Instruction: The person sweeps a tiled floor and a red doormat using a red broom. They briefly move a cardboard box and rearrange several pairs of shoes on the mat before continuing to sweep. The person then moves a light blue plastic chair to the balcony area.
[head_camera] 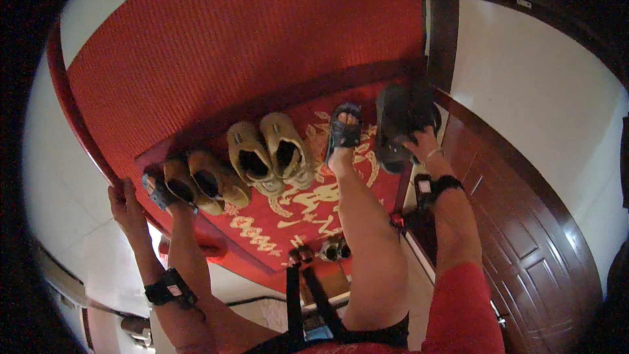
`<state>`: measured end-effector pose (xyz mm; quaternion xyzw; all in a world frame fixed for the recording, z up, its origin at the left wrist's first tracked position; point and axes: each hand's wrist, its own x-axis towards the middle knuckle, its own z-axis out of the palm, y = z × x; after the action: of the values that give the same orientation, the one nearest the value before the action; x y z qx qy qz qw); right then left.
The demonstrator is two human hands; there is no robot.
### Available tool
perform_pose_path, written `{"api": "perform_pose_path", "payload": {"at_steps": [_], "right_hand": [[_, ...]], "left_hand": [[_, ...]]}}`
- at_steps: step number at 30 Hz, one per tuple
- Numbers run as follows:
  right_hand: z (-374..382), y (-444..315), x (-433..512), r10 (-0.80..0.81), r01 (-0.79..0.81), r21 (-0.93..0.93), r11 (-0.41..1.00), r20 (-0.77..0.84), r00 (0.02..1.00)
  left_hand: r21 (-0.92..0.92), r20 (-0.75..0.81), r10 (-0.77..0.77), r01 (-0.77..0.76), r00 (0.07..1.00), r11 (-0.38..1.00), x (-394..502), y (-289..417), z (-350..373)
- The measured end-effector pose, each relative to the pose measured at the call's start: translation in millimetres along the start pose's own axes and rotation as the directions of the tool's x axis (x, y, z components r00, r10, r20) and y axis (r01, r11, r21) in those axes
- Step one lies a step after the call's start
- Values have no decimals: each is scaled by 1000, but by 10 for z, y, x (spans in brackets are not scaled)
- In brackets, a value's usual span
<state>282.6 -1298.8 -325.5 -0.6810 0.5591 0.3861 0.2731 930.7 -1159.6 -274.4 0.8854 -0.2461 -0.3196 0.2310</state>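
Note:
My right hand (425,145) is at the heel end of a dark shoe (426,105), fingers around its near end; blur and shadow hide the exact grip. Close on its left lies another dark shoe (390,128). At the far left, my left hand (127,206) is at the raised-looking edge of the red ribbed mat (245,34), its fingertips overlapping that edge. Between the hands, a pair of beige shoes (245,150) and a pair of brown shoes (204,177) stand on a red doormat (314,219) with yellow patterns.
My feet, in dark sandals (345,125), are planted on either side of the beige and brown shoes. A dark brown panelled door (530,250) stands at the right, beside a pale wall (521,54). Small shoes (334,250) sit near the doormat's lower edge. Black straps (293,300) hang before me.

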Motion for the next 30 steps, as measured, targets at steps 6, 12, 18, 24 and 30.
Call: {"api": "perform_pose_path", "payload": {"at_steps": [6, 12, 18, 24, 30], "right_hand": [[-56, 148, 443, 102, -103, 23, 994, 66, 993], [36, 136, 567, 231, -235, 66, 970, 61, 971], [-330, 27, 134, 74, -28, 269, 963, -163, 984], [-1794, -687, -821, -124, 150, 588, 794, -86, 989], [-2860, -1588, -2071, -373, 374, 859, 349, -239, 897]], "left_hand": [[78, -56, -6, 11, 998, 997, -107, -12, 178], [41, -46, 72, -70, 996, 997, -150, -96, 222], [84, -18, -56, 57, 998, 995, -310, -168, 209], [99, 164, -134, 119, 977, 988, -485, 104, -435], [72, 173, -27, 15, 985, 997, -1499, 719, -1366]]}}
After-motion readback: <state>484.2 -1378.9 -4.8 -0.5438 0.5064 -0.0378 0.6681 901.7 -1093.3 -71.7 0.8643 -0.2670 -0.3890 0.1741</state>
